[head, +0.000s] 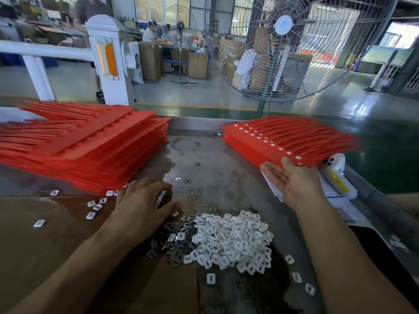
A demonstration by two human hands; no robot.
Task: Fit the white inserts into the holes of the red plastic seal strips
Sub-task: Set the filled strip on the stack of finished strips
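My left hand [141, 200] rests palm-down, fingers spread loosely, at 10 o'clock of the white inserts pile [233, 240]; right hand [292, 180], fingers straight, touches fitted red seal strips [283, 141].

Landmark: large wire-caged pedestal fan [284, 45], standing just beyond the metal worktable [204, 150].
Floor: glossy green [374, 105], reflecting daylight to the right of the fan.
Left of fan: white barrier post [108, 57] with an orange reflector, cardboard boxes [197, 64], a smaller fan [180, 30].
Behind fan: bright windows [328, 26].
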